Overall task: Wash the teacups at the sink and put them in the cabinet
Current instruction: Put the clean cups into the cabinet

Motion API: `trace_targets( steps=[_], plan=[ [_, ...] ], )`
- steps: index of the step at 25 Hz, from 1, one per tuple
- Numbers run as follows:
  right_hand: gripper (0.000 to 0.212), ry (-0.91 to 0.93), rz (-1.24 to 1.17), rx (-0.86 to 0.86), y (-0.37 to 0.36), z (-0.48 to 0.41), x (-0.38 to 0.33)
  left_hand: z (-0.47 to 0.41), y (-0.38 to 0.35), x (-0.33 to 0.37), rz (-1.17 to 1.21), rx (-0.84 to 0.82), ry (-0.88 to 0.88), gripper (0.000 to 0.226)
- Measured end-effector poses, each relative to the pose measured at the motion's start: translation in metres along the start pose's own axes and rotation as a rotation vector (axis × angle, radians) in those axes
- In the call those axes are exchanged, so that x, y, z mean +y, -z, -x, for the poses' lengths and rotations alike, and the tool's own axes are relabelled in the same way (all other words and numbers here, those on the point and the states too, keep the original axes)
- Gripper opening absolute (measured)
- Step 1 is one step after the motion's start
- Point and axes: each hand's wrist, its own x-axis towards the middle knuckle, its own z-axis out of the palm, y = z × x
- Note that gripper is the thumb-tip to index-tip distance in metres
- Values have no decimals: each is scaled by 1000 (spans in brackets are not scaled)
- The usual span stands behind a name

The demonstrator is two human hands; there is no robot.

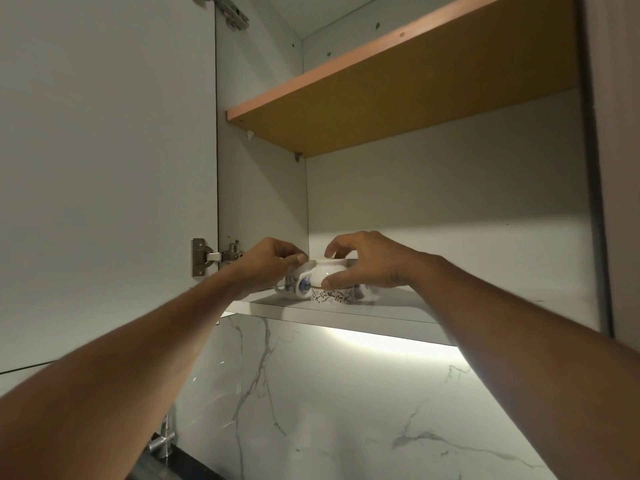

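A white teacup [329,271] with a gold rim sits upside down on top of another cup [331,296] with a brown floral band, on the cabinet's bottom shelf [391,311]. My right hand [367,261] grips the top cup, thumb low on its side and fingers curled over its top. My left hand [273,263] pinches the rim area of a white cup with blue flowers [294,287] just left of the stack. Another blue-patterned cup [365,292] is partly hidden behind my right hand.
The cabinet door [104,168] stands open on the left, with hinges [207,256]. A wooden upper shelf [398,91] is above. Below are a lit marble backsplash [346,410] and a tap [162,441] at bottom left.
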Motion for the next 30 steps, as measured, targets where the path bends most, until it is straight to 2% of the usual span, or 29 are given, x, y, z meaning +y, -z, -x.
trace_targets(
  steps=[4, 8, 11, 13, 15, 17, 19, 22, 25, 30],
  plan=[
    [56, -21, -6, 41, -3, -2, 4, -1, 0, 0, -8, -2, 14, 28],
    [55, -23, -22, 13, -4, -1, 5, 2, -3, -3, 45, 11, 30, 27],
    [61, -18, -18, 26, -4, 0, 5, 4, -1, -3, 95, 0, 40, 24],
    [61, -25, -64, 82, -2, 0, 4, 6, -1, 0, 90, -3, 12, 36],
    [51, -40, -128, 180, 1, 0, 6, 7, -5, 9, 46, 16, -31, 56],
    [42, -81, -46, 226, 5, 1, 13, 7, -12, 22, -21, 18, -79, 68],
    [33, -178, 103, 167, 4, 1, 20, 4, -20, 37, -99, -35, -94, 69],
    [24, -290, 200, 53, 0, -4, 28, -1, -32, 49, -264, -174, -56, 64],
    [26, -199, 254, -36, 2, -3, 34, -5, -33, 50, -399, -225, -42, 63],
    [32, -158, 217, -16, 2, -4, 44, -10, -29, 40, -403, -217, -52, 73]
  ],
)
